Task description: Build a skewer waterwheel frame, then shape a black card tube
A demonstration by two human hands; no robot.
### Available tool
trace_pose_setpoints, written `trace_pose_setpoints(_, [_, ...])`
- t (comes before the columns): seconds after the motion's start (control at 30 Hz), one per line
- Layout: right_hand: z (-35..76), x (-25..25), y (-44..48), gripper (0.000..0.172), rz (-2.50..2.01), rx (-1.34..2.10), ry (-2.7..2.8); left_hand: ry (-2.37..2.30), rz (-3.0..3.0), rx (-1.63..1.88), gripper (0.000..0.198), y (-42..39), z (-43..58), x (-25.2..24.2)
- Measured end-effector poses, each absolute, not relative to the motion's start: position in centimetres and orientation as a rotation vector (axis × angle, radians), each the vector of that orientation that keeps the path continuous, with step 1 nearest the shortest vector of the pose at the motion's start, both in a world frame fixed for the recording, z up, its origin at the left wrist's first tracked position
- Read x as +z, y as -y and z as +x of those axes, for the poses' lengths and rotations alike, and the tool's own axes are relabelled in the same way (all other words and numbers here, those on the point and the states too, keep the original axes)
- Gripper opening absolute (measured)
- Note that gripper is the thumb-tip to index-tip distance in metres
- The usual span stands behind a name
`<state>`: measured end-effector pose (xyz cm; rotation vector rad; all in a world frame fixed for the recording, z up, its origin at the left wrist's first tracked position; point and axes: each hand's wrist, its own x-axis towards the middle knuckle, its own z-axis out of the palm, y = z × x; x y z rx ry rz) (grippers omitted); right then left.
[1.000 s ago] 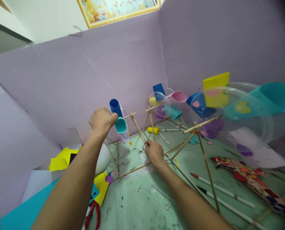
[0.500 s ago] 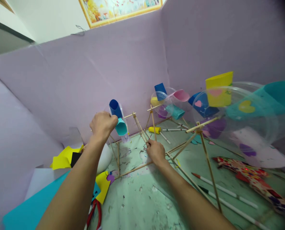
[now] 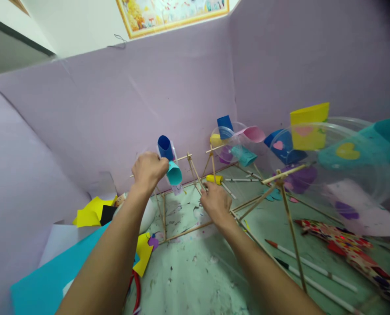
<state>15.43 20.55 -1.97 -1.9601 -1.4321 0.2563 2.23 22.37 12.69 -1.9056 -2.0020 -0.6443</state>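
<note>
My left hand (image 3: 149, 169) is closed around the clear disc of a small paper wheel, next to its dark blue paper cup (image 3: 165, 147) and teal paper cup (image 3: 174, 173). That wheel sits on a thin wooden stick frame (image 3: 181, 227). My right hand (image 3: 215, 201) is closed on one slanted stick of this frame, low down near the green tabletop (image 3: 195, 271). A second wheel (image 3: 236, 142) with blue, pink and teal cups stands farther back. A third, larger wheel (image 3: 316, 144) with a yellow cup stands at the right on its own stick stand.
Purple board walls (image 3: 116, 109) enclose the table on three sides. Yellow, black and teal paper sheets (image 3: 93, 214) lie at the left, with red-handled scissors (image 3: 136, 293) near my left arm. Two pencils (image 3: 306, 262), a yellow tube (image 3: 214, 178) and a patterned pouch (image 3: 346, 245) lie at the right.
My right hand has slid a little up and back along the slanted stick. My left hand keeps its hold on the wheel. The view has shifted slightly.
</note>
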Motion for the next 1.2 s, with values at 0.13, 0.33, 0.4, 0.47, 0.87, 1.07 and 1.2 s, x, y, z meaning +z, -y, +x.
trace_pose_setpoints(0.13, [15.1, 1.9, -22.8, 0.039, -1.654, 0.035, 1.424, 2.003, -1.921, -0.681, 0.024, -22.3, 2.2, 12.7])
trace_pose_setpoints(0.33, [14.6, 4.7, -27.4, 0.044, -1.480, 0.058, 1.663, 2.026, -1.920, -0.698, 0.024, -22.6, 2.0, 12.5])
trace_pose_setpoints(0.4, [14.7, 4.6, -28.1, 0.042, -1.461, 0.055, 1.695, 2.032, -1.910, -0.688, 0.025, -22.7, 2.0, 12.4])
trace_pose_setpoints(0.47, [15.0, 4.6, -28.4, 0.037, -1.442, 0.044, 1.717, 2.047, -1.905, -0.670, 0.024, -22.7, 1.9, 12.4])
trace_pose_setpoints(0.87, [15.4, 5.1, -28.7, 0.031, -1.487, -0.062, 1.741, 1.964, -1.822, -0.726, 0.023, -22.6, 1.8, 11.5])
trace_pose_setpoints(1.07, [15.6, 5.0, -28.5, 0.032, -1.487, -0.082, 1.744, 1.950, -1.841, -0.721, 0.023, -22.7, 0.8, 11.4])
trace_pose_setpoints(1.2, [15.7, 5.0, -28.4, 0.032, -1.480, -0.096, 1.747, 1.984, -1.885, -0.732, 0.023, -22.2, 0.9, 11.5])
